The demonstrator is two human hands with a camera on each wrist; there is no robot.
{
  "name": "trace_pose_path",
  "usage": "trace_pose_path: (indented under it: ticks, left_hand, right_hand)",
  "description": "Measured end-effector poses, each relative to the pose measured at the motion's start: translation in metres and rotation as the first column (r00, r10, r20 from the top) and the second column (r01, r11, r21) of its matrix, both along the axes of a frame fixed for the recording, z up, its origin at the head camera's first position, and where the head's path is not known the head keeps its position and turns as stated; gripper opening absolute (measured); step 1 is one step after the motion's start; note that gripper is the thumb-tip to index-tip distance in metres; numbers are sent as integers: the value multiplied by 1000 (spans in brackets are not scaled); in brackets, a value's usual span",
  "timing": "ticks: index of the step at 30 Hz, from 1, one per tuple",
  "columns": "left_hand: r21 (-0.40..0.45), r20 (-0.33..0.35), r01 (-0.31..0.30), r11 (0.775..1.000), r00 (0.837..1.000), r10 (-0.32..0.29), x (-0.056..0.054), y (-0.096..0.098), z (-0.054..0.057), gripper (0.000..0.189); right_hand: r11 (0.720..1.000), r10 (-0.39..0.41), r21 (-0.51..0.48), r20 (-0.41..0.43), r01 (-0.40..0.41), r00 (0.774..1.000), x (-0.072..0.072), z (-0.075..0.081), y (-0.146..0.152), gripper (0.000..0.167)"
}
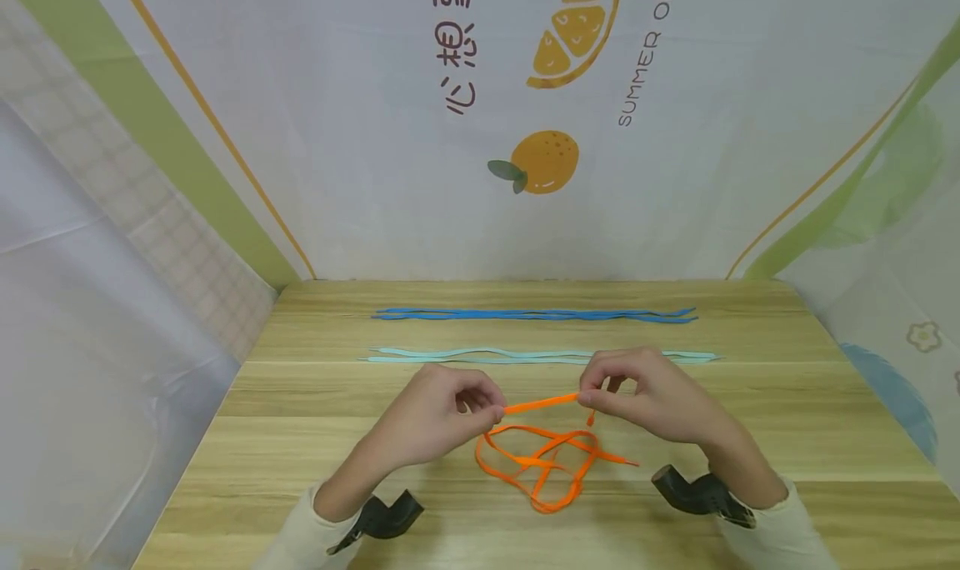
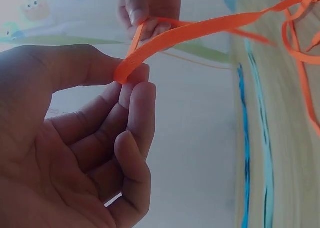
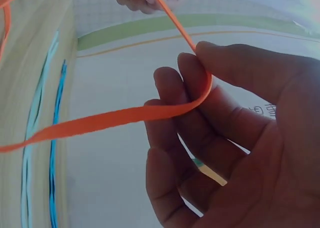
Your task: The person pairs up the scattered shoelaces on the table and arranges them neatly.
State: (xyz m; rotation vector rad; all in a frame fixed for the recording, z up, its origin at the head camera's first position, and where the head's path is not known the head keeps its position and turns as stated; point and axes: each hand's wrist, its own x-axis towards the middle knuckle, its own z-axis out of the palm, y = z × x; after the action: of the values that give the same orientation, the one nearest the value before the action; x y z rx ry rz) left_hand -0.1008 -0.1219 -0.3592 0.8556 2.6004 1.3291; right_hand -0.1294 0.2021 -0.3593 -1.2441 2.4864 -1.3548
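Both hands hold up one flat orange shoelace (image 1: 542,403) above the table. My left hand (image 1: 442,412) pinches it between thumb and fingertips, and my right hand (image 1: 648,391) pinches it a short way along, so a straight stretch spans the two. From the left fingertips the orange lace (image 2: 200,32) runs down toward the table. A short free end hangs below the right hand; in the right wrist view this orange tail (image 3: 110,119) passes across the fingers. The rest of the lace lies in loose, crossing loops on the wood under the hands.
Behind the hands, pale mint laces (image 1: 465,356) lie stretched sideways on the wooden table (image 1: 300,437). Farther back, blue laces (image 1: 525,314) lie parallel to them. A printed white cloth (image 1: 390,203) hangs at the table's back edge. Black wrist mounts (image 1: 390,516) sit at both sleeves.
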Motion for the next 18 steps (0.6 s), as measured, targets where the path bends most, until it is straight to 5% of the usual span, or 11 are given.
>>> trace_pose_path:
  ticks: [18]
  left_hand:
    - [17,11,-15,1000,1000,15,4,-11,15,7]
  right_hand:
    - [990,-138,-11,26,138,990,-2,18,41,28]
